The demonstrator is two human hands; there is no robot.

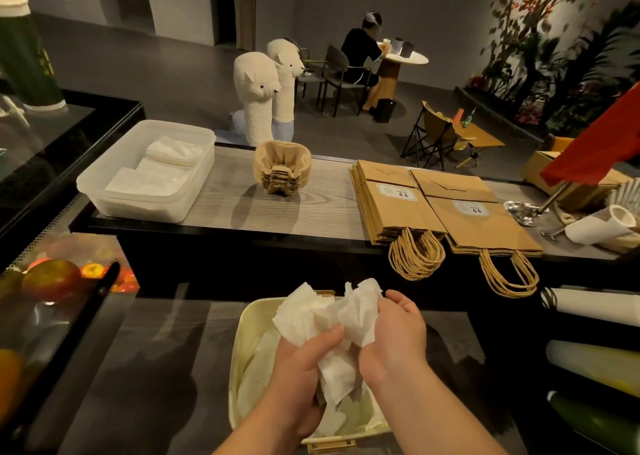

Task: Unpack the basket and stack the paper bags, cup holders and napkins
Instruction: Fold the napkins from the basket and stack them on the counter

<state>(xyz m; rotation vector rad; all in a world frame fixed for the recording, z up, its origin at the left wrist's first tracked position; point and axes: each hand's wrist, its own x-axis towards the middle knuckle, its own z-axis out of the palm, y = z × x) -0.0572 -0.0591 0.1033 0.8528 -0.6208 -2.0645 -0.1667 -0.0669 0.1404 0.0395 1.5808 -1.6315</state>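
Both hands, left (304, 368) and right (394, 340), clutching crumpled napkins (332, 319) above the basket (242, 361), more inside; beyond the basket, folded napkins in a tub (114, 195).

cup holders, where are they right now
In the head view the cup holders sit stacked on the far counter, left of centre, between the napkin tub on their left and the paper bags on their right.

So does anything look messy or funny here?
Yes. The napkins in both hands, left and right, are crumpled, unlike the flat ones in the tub. More lie loose in the basket. The bags and cup holders sit in neat stacks.
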